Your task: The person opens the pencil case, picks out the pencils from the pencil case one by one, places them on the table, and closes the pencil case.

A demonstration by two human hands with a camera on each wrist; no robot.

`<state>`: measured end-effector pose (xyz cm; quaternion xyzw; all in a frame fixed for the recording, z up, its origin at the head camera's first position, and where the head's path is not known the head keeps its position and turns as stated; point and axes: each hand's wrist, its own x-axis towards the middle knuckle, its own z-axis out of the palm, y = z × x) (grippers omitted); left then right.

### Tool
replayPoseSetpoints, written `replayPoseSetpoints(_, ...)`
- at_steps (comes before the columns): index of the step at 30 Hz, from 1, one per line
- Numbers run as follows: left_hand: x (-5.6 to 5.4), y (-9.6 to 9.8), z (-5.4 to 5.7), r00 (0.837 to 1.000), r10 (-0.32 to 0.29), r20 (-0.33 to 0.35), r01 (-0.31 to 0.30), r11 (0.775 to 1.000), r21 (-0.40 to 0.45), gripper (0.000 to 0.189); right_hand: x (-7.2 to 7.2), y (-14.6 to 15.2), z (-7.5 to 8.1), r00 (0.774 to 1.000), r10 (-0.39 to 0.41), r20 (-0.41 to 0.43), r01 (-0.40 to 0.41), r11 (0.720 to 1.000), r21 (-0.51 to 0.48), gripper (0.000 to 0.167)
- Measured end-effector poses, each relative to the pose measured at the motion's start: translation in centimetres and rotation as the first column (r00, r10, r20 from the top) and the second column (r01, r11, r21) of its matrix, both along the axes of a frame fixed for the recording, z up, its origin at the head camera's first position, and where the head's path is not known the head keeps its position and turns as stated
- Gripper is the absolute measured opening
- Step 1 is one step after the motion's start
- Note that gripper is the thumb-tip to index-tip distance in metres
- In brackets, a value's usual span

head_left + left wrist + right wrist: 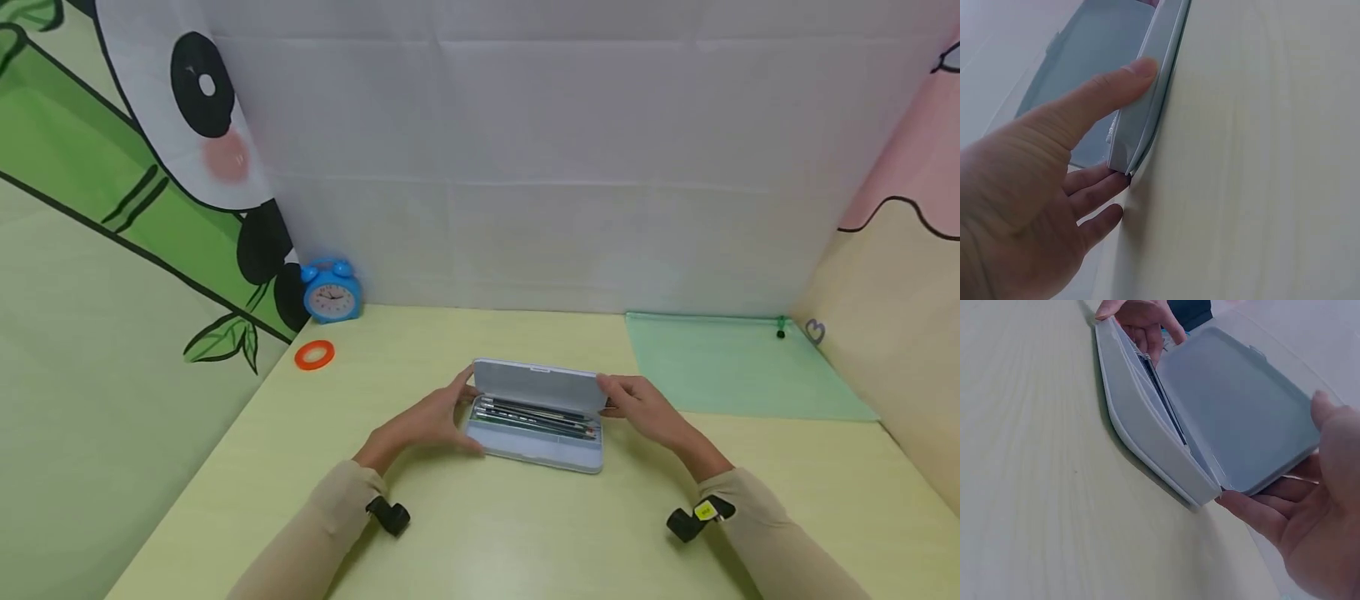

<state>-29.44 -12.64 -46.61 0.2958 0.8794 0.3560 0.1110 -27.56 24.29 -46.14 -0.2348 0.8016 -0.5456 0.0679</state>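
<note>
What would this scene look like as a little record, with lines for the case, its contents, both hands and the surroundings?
Case: pale pencil case on the table, lid raised
Contents: several slim pens or pencils, count unclear
Left hand: grips the case's left end
Right hand: holds the lid's right end
Back left: blue alarm clock; orange ring nearby
Back right: flat green sheet or pouch

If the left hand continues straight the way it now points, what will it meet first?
The left hand would likely meet the open pencil case first, at its left end; the thumb seems to touch it. Depth is unclear.
</note>
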Motion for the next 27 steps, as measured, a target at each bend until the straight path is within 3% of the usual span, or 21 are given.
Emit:
replayPoseSetpoints(3, -0.06, 0.04, 0.1, 1.0, 0.029, -0.011, -0.029, 0.999, -0.029, 0.142, -0.14, -0.07, 0.01, 0.996, -0.072, 0.048, 0.074, 0.997, -0.021, 0.054)
replayPoseSetpoints(9, -0.01, 0.09, 0.13, 0.998, 0.056, -0.007, -0.057, 0.998, -0.034, 0.144, -0.32, -0.25, -0.13, 0.972, -0.206, 0.114, 0.201, 0.978, 0.057, 0.039)
replayPoseSetpoints(14, -0.05, 0.04, -0.09, 0.999, 0.045, -0.001, -0.045, 0.999, 0.005, 0.122, -0.58, -0.22, -0.3, 0.934, -0.289, 0.21, 0.281, 0.957, 0.068, 0.034)
replayPoseSetpoints(18, 0.02, 0.1, -0.11, 1.0, 0.026, 0.007, -0.026, 1.0, 0.01, 0.106, -0.85, -0.1, -0.55, 0.907, -0.305, 0.289, 0.302, 0.952, 0.058, 0.034)
replayPoseSetpoints(22, 0.18, 0.23, 0.02, 1.0, 0.004, -0.022, -0.005, 0.999, -0.05, 0.114, -0.98, 0.0, -0.65, 0.894, -0.311, 0.323, 0.31, 0.949, 0.057, 0.035)
replayPoseSetpoints(27, 0.32, 0.34, 0.13, 0.998, -0.014, -0.054, 0.007, 0.991, -0.136, 0.116, -0.97, 0.06, -0.81, 0.896, -0.292, 0.335, 0.295, 0.955, 0.044, 0.035)
